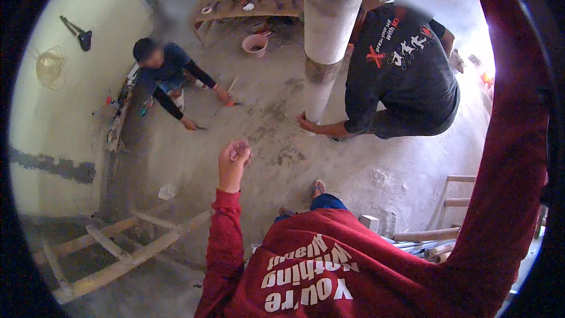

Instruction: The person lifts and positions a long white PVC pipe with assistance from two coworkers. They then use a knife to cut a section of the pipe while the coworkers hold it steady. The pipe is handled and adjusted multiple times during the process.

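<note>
My left hand (235,152) is raised in front of me over the concrete floor (206,171), its fingers curled closed. Whatever they may hold is hidden. It touches nothing else that I can see. Along the right side my right arm (509,123), in a red sleeve, reaches up and out of the picture, so its hand does not show. Ahead stands a pale round column (329,15), apart from my left hand. A co-worker in a black shirt (400,76) crouches beside it, one hand (306,123) against its lower part.
Another person (165,68) squats at the left with a tool in each hand, one orange-handled trowel (231,103) among them. A pink basin (255,45) and low wooden bench (253,0) are farther back. Wooden ladders (118,253) lie lower left and lower right, near pipes (426,234).
</note>
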`<state>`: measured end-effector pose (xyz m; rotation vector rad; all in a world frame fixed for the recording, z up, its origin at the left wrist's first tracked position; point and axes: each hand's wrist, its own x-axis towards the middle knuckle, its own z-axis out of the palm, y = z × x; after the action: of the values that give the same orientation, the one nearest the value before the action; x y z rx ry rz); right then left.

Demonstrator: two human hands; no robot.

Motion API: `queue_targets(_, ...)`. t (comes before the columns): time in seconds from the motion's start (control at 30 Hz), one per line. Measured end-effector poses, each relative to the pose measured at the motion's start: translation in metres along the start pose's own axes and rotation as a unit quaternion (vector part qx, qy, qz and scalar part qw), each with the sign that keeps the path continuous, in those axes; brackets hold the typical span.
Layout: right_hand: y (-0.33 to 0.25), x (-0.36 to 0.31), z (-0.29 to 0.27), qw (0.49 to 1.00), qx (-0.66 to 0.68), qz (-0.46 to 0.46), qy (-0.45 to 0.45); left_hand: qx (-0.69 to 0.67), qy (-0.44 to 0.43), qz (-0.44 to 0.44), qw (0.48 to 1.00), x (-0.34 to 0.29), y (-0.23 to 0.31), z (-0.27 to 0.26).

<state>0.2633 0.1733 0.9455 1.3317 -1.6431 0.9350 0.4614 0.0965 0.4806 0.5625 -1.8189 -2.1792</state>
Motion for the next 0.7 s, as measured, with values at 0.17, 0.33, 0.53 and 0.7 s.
queue_targets(0.17,-0.023,-0.03,0.059,0.998,-0.046,-0.04,-0.012,-0.027,-0.021,-0.034,0.999,0.014,-0.055,-0.036)
queue_targets(0.33,-0.053,-0.054,0.165,0.991,-0.095,-0.091,-0.034,-0.059,-0.001,0.038,0.998,0.059,-0.072,-0.115)
queue_targets(0.53,-0.105,-0.05,0.331,0.977,-0.166,-0.129,-0.032,-0.012,0.01,0.151,0.988,0.106,-0.054,-0.294)
queue_targets(0.7,-0.16,-0.076,0.516,0.965,-0.219,-0.12,-0.081,0.017,0.038,0.255,0.966,0.143,-0.041,-0.493)
